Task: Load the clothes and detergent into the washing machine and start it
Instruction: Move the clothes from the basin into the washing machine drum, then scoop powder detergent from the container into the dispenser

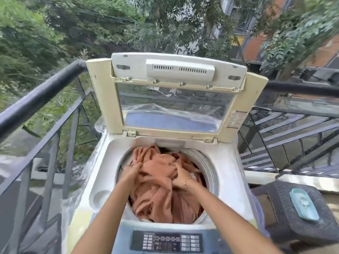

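Observation:
A white top-loading washing machine (227, 180) stands in front of me with its lid (176, 99) raised upright. Its drum is filled with orange-pink cloth (161, 195). Both my hands are down in the drum opening. My left hand (133, 169) presses into the cloth at the left side, fingers bent into the folds. My right hand (180, 176), with a thin bracelet at the wrist, grips a bunch of the same cloth near the middle. The control panel (167, 242) with its buttons lies at the machine's near edge. No detergent container is in view.
A black metal railing (42, 96) runs along the left and behind the machine, with trees beyond. On the right stands a dark woven stool (286, 213) carrying a pale blue tray (303, 204). Metal stairs (286, 136) descend at the right.

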The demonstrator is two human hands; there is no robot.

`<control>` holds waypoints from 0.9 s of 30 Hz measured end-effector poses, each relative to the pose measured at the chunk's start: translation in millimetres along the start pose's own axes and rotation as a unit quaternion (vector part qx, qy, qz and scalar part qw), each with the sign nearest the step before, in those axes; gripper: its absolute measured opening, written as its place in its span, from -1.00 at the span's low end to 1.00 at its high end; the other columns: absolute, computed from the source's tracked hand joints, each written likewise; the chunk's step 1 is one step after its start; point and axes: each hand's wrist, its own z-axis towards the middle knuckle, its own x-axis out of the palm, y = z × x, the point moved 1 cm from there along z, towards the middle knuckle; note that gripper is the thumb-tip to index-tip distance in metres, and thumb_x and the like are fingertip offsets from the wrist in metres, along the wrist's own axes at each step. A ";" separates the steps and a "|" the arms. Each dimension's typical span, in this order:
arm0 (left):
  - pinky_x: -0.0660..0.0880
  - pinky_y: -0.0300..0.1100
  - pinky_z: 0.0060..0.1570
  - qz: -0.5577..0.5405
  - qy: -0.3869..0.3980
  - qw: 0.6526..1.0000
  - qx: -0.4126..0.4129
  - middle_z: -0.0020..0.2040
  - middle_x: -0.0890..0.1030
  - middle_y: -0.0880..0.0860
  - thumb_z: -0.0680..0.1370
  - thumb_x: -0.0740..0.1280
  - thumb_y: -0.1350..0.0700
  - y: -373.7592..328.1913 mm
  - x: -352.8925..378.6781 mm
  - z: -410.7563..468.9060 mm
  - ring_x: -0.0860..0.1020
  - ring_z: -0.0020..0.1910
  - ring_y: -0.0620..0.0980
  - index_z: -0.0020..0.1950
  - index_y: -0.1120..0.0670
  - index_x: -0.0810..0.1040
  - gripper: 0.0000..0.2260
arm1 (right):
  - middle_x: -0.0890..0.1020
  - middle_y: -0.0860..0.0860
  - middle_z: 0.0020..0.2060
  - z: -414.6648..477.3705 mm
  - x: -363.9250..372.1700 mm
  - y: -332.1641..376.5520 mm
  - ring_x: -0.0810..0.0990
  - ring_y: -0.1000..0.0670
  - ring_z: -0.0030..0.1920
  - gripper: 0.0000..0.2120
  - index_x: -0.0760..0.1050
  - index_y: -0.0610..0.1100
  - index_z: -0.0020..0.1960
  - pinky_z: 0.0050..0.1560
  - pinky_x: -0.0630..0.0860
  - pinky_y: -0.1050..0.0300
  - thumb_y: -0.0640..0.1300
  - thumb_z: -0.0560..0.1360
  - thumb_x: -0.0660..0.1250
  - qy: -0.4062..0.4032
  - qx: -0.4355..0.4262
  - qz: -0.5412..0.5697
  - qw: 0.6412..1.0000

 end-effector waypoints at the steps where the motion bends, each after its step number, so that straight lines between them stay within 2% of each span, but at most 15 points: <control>1: 0.50 -0.13 -0.23 -0.010 0.025 0.999 -0.024 0.08 0.58 0.27 0.41 0.39 -0.03 3.6 1.5 5.6 0.58 -0.08 0.18 0.13 0.22 0.58 -0.60 | 0.45 -0.12 0.33 1.8 0.2 -5.5 0.46 -0.13 0.31 -0.22 0.07 0.02 0.50 0.29 0.40 0.13 -0.06 0.39 0.37 0.010 0.024 0.019 0.999; 2: 0.54 -0.11 -0.22 -0.018 0.035 0.999 -0.027 -0.02 0.60 0.27 0.34 0.39 -0.01 5.4 4.2 12.9 0.58 -0.15 0.18 -0.05 0.20 0.60 -0.67 | 0.45 -0.10 0.33 7.0 0.8 -12.2 0.46 -0.12 0.30 -0.31 0.15 0.00 0.47 0.26 0.39 0.17 -0.09 0.41 0.34 0.020 0.041 0.032 0.998; 3: 0.57 -0.04 -0.08 -0.015 0.027 0.999 -0.017 -0.03 0.61 0.24 0.34 0.37 0.01 4.6 7.3 20.1 0.59 -0.09 0.18 -0.13 0.19 0.59 -0.75 | 0.46 -0.07 0.32 11.2 -0.2 -18.1 0.47 -0.10 0.29 -0.39 0.21 -0.02 0.44 0.24 0.38 0.19 -0.12 0.44 0.32 0.024 0.057 0.038 0.997; 5: 0.49 0.01 0.16 0.014 0.005 1.000 0.009 0.04 0.60 0.18 0.45 0.32 0.03 -4.5 14.9 22.9 0.55 0.09 0.17 -0.01 0.21 0.58 -0.73 | 0.49 -0.04 0.28 22.0 -3.1 -29.7 0.50 -0.06 0.24 -0.47 0.30 -0.04 0.40 0.20 0.44 0.16 -0.13 0.44 0.29 0.022 0.090 0.061 0.994; 8: 0.43 -0.06 0.07 -0.015 0.015 1.000 0.015 0.07 0.58 0.15 0.51 0.27 -0.02 -22.0 30.9 20.1 0.52 0.06 0.13 0.21 0.19 0.52 -0.63 | 0.55 0.03 -0.01 37.3 -6.3 -37.1 0.53 0.00 0.03 -0.65 0.49 -0.05 0.23 -0.03 0.51 0.18 -0.15 0.45 0.26 -0.010 0.112 0.138 0.984; 10: 0.37 -0.12 0.01 -0.048 0.042 0.998 0.012 0.04 0.55 0.09 0.59 0.22 0.03 -29.4 42.5 24.7 0.48 0.04 0.08 0.32 0.19 0.45 -0.64 | 0.60 0.02 -0.07 40.5 -11.2 -30.0 0.59 0.00 -0.02 -0.84 0.55 -0.03 0.02 0.11 0.54 0.07 -0.18 0.50 0.24 -0.057 0.112 0.210 0.970; 12: 0.40 -0.13 -0.06 -0.100 0.074 0.992 0.007 0.09 0.50 0.09 0.62 0.20 0.05 -37.7 54.6 23.9 0.48 0.04 0.04 0.38 0.20 0.39 -0.62 | 0.66 -0.08 0.01 42.6 -16.7 -18.6 0.63 0.00 -0.11 -0.86 0.54 -0.02 -0.09 0.13 0.55 0.06 -0.21 0.53 0.25 -0.092 0.105 0.311 0.940; 14: 0.42 -0.15 -0.02 -0.155 0.096 0.983 -0.002 0.22 0.49 0.15 0.62 0.22 0.04 -46.0 64.4 24.7 0.51 0.11 0.06 0.42 0.21 0.34 -0.59 | 0.63 -0.14 0.07 49.4 -21.8 -5.1 0.64 -0.07 -0.02 -0.87 0.53 -0.15 0.03 0.16 0.53 0.07 -0.28 0.55 0.24 -0.105 0.089 0.419 0.898; 16: 0.37 -0.13 0.19 -0.196 0.117 0.974 -0.009 0.40 0.41 0.18 0.63 0.21 0.01 -53.3 70.2 25.9 0.43 0.34 0.11 0.45 0.20 0.30 -0.55 | 0.56 -0.20 0.11 56.0 -26.1 8.5 0.57 -0.18 0.18 -0.74 0.41 -0.29 0.24 0.23 0.48 0.04 -0.34 0.57 0.18 -0.105 0.078 0.529 0.839; 18: 0.28 -0.12 0.33 -0.220 0.137 0.966 -0.016 0.47 0.32 0.17 0.64 0.17 0.00 -59.3 74.5 25.9 0.33 0.44 0.11 0.48 0.22 0.26 -0.53 | 0.52 -0.25 0.11 62.3 -31.7 19.6 0.49 -0.24 0.25 -0.72 0.31 -0.35 0.29 0.29 0.42 -0.01 -0.36 0.58 0.13 -0.105 0.083 0.622 0.771; 21: 0.21 -0.10 0.41 -0.251 0.137 0.958 -0.033 0.50 0.27 0.21 0.67 0.10 0.06 -63.7 77.0 28.7 0.28 0.47 0.12 0.48 0.26 0.21 -0.56 | 0.51 -0.24 0.03 72.8 -39.4 26.0 0.55 -0.15 -0.02 -0.90 0.37 -0.30 0.08 0.38 0.34 -0.07 -0.30 0.60 0.11 -0.100 0.109 0.699 0.699; 22: 0.21 -0.08 0.42 -0.261 0.138 0.955 -0.035 0.50 0.26 0.22 0.67 0.11 0.06 -64.2 77.6 30.2 0.28 0.47 0.13 0.49 0.25 0.21 -0.56 | 0.49 -0.26 0.13 75.2 -41.4 25.7 0.54 -0.11 -0.08 -0.92 0.38 -0.27 0.03 0.39 0.33 -0.08 -0.27 0.60 0.13 -0.096 0.112 0.712 0.686; 24: 0.26 -0.05 0.39 -0.274 0.143 0.950 -0.035 0.50 0.26 0.22 0.65 0.15 0.02 -64.9 78.1 32.3 0.28 0.46 0.16 0.49 0.22 0.21 -0.53 | 0.40 -0.26 0.29 79.5 -43.8 22.5 0.53 -0.17 0.14 -0.82 0.38 -0.22 0.15 0.34 0.36 -0.08 -0.16 0.59 0.22 -0.078 0.111 0.732 0.668; 25: 0.30 -0.04 0.34 -0.281 0.145 0.948 -0.034 0.49 0.26 0.22 0.64 0.17 0.00 -64.8 77.8 32.5 0.31 0.45 0.16 0.49 0.20 0.22 -0.52 | 0.38 -0.25 0.30 79.8 -44.0 21.0 0.48 -0.18 0.24 -0.68 0.34 -0.19 0.27 0.31 0.39 -0.08 -0.11 0.56 0.27 -0.070 0.109 0.737 0.663; 27: 0.36 -0.05 0.25 -0.291 0.149 0.945 -0.027 0.49 0.28 0.22 0.63 0.19 -0.01 -62.9 76.6 31.2 0.36 0.41 0.16 0.48 0.20 0.23 -0.51 | 0.40 -0.21 0.26 79.3 -43.6 19.6 0.49 -0.17 0.24 -0.50 0.28 -0.14 0.37 0.27 0.44 -0.08 -0.03 0.51 0.34 -0.059 0.100 0.736 0.667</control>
